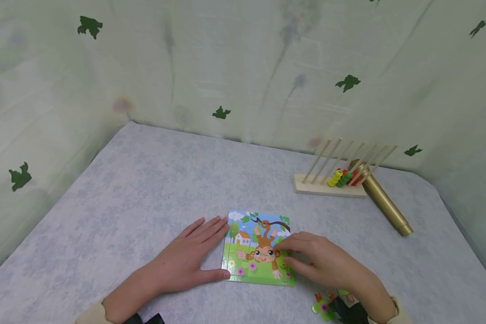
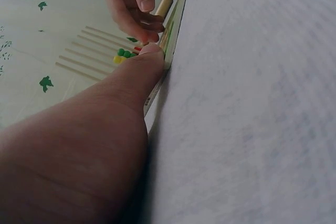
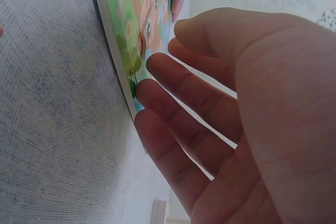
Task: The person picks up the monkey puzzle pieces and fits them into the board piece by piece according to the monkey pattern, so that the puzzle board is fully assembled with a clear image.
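Note:
A square jigsaw puzzle board (image 1: 257,247) with a monkey hanging from a branch lies flat on the table. My left hand (image 1: 186,256) is spread beside it, thumb and fingertips touching its left edge. Over the right side of the board hovers or rests my right hand (image 1: 320,258), its fingers loosely bent with nothing between them. In the right wrist view the fingers (image 3: 178,85) come close to the board (image 3: 121,40); whether they touch it I cannot tell. Loose puzzle pieces (image 1: 324,308) lie by the right forearm, partly hidden.
Behind, to the right, stands a wooden peg rack (image 1: 330,191) with yellow, green and red beads on some pegs. A gold-coloured tube (image 1: 384,202) lies against it. Pale patterned fabric (image 1: 243,63) hangs behind the table (image 1: 178,175).

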`<state>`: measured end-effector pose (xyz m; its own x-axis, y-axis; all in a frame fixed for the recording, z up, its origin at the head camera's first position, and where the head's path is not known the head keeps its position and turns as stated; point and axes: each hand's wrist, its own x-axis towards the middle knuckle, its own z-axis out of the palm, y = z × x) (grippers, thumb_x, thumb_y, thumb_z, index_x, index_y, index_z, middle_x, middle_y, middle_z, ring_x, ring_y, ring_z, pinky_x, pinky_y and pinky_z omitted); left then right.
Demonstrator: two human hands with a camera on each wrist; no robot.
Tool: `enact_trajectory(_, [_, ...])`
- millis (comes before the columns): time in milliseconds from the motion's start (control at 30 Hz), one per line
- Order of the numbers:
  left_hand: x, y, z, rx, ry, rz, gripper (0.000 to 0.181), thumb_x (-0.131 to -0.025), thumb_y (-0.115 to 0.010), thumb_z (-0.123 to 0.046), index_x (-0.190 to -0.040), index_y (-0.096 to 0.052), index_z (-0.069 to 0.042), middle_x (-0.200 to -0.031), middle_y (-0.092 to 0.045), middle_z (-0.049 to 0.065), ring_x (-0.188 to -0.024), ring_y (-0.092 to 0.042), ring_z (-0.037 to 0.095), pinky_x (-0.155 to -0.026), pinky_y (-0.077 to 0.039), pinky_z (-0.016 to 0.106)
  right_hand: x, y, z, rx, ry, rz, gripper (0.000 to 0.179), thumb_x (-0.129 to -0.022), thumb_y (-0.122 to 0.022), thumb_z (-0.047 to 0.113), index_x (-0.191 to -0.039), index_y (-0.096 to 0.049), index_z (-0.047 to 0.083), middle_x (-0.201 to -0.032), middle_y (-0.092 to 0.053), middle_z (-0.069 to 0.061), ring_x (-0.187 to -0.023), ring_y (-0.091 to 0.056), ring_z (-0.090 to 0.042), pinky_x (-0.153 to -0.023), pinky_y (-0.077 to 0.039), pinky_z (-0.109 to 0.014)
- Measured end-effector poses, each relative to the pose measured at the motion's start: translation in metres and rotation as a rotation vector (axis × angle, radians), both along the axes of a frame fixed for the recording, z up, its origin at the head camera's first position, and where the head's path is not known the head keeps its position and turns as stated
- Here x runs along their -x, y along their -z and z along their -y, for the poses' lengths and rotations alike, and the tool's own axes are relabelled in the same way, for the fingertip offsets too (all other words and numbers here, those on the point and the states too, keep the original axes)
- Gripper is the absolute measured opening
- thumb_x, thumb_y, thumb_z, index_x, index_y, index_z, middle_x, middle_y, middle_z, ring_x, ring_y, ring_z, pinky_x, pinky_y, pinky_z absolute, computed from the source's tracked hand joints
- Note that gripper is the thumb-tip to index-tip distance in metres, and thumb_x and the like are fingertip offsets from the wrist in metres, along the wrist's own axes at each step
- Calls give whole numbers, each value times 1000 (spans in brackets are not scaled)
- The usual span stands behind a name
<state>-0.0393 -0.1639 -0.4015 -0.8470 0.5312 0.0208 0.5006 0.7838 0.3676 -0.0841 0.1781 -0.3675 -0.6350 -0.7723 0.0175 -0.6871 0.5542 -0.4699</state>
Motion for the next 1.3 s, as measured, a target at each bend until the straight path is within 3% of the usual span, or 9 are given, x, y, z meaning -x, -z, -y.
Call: enact_trajectory(1300, [0,0,0,-1,2,-14,100,-92,-48,-80,-164,-30,-14,-171,-25,-3,-159,-19,17,-130,-10,40,-3,3,3,-10,4,12,23,-103,-65,26,-125,-72,29,-122,-67,21,-114,-62,-2,-95,-58,-35])
